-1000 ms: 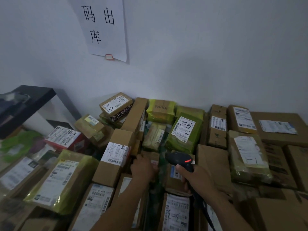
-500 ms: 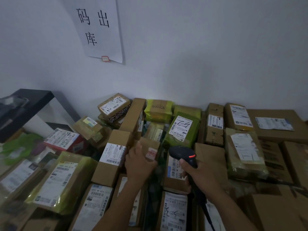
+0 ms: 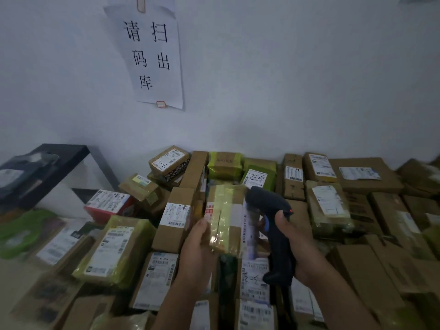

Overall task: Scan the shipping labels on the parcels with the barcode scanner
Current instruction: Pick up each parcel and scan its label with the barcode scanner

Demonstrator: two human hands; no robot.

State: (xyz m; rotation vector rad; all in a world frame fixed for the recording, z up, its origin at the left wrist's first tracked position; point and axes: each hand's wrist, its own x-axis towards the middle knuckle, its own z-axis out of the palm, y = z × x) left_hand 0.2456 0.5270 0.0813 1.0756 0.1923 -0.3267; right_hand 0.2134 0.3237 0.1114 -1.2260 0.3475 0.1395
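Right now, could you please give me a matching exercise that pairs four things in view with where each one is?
Things:
1. barcode scanner
2. taped parcel
3. paper sign
4. red box

Places:
A. hanging on the wall
B. held up by the left hand
C. in the pile on the left, near the black shelf
D. gripped by the right hand

Pairs: 1-D, 2-B, 3-A, 4-C
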